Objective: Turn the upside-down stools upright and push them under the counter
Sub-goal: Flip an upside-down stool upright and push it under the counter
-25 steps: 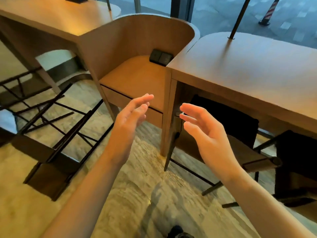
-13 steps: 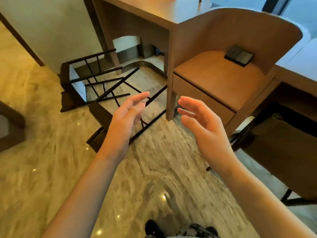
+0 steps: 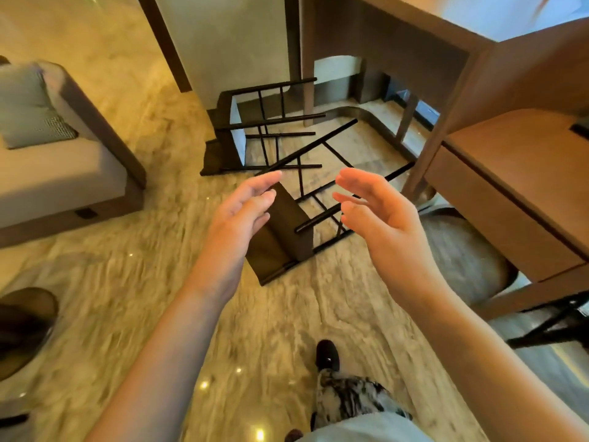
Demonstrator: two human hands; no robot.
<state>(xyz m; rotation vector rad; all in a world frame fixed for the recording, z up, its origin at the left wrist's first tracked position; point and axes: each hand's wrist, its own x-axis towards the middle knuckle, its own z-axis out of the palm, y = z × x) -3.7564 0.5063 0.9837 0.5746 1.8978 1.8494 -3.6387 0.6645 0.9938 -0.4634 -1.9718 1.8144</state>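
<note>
At frame centre we hold our left hand (image 3: 238, 215) and right hand (image 3: 376, 208) with fingers relaxed and spread, gripping nothing. The nearer tipped stool (image 3: 288, 231) lies on the floor (image 3: 127, 298) between and beyond our fingertips; a second stool (image 3: 242, 129) lies above it.

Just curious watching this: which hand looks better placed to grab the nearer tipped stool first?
Probably the right hand: open, it hovers over the nearer stool's dark legs. The left hand, also open, hangs by the seat.
</note>
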